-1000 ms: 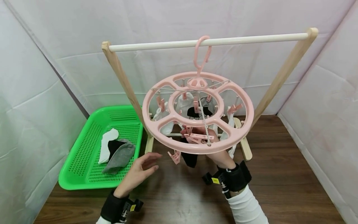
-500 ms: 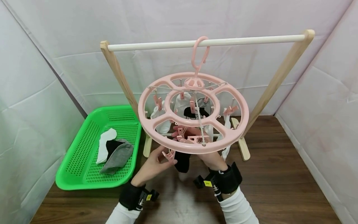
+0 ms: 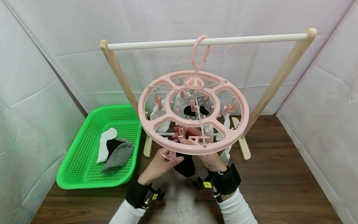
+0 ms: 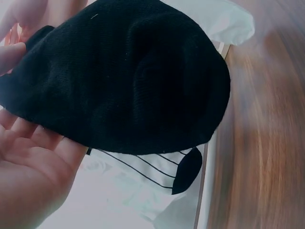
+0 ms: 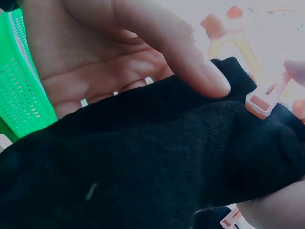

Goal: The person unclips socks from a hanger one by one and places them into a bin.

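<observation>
A black sock (image 3: 184,166) hangs beneath the front of the pink round clip hanger (image 3: 148,124). My left hand (image 3: 159,165) is at the front left of the ring, beside a dangling clothespin (image 3: 169,155). In the right wrist view its thumb lies on the black sock (image 5: 143,157), with fingers behind the cloth. Under the ring, my right hand (image 3: 209,160) holds the sock's upper part, partly hidden by the ring and clothespins. A clothespin (image 5: 262,102) sits at the sock's edge near right-hand fingertips; whether those press it is unclear.
A green basket (image 3: 67,168) at left holds a white sock (image 3: 107,140) and a grey-and-black sock (image 3: 120,158). The hanger hooks over a white rod (image 3: 251,39) between wooden posts (image 3: 282,77). Other socks (image 3: 181,102) hang from its clips. Pale cloth walls surround the table.
My left hand has moved right from beside the basket to the front clothespin and the black sock. The right hand stays under the ring; the hanger has shifted slightly left.
</observation>
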The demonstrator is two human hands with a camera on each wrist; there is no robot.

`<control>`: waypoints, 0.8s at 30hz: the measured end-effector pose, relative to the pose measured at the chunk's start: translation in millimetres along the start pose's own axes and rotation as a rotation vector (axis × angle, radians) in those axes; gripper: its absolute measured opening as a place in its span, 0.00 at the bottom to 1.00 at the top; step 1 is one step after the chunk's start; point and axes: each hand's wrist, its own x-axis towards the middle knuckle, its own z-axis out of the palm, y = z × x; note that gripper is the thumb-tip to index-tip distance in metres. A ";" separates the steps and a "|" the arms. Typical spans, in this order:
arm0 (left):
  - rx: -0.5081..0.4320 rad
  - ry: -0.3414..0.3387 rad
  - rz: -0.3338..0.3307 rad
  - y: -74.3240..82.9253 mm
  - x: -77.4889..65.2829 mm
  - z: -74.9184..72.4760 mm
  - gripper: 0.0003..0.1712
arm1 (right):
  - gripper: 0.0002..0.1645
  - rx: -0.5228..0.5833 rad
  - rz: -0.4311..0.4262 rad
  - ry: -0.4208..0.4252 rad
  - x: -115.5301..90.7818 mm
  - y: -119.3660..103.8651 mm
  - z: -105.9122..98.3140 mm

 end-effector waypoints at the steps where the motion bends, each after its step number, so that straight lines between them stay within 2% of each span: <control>1: 0.001 0.003 0.006 0.2 0.6 0.9 0.13 | 0.18 -0.011 0.015 -0.001 3.6 -1.0 1.8; 2: 0.002 0.004 0.009 0.6 1.4 1.7 0.12 | 0.19 -0.015 0.027 -0.004 6.9 -2.0 3.5; 6: -0.009 0.007 0.034 2.5 4.0 4.8 0.22 | 0.23 -0.039 0.056 -0.023 20.0 -6.0 10.4; 12: 0.054 0.026 0.046 4.8 4.0 6.1 0.17 | 0.23 -0.048 0.053 -0.026 20.3 -7.8 11.9; 16: 0.089 0.025 0.058 4.9 3.2 6.3 0.14 | 0.20 -0.040 0.022 -0.041 16.9 -8.1 10.4; 19: 0.079 0.016 0.069 4.6 3.2 6.9 0.04 | 0.20 -0.058 0.011 -0.038 16.4 -8.4 10.1; 23: 0.072 0.007 0.062 5.1 4.3 7.9 0.14 | 0.21 -0.080 0.021 -0.032 18.5 -7.1 10.1; 24: 0.080 0.012 0.058 5.1 4.0 7.8 0.13 | 0.21 -0.071 0.017 -0.030 17.9 -6.3 9.5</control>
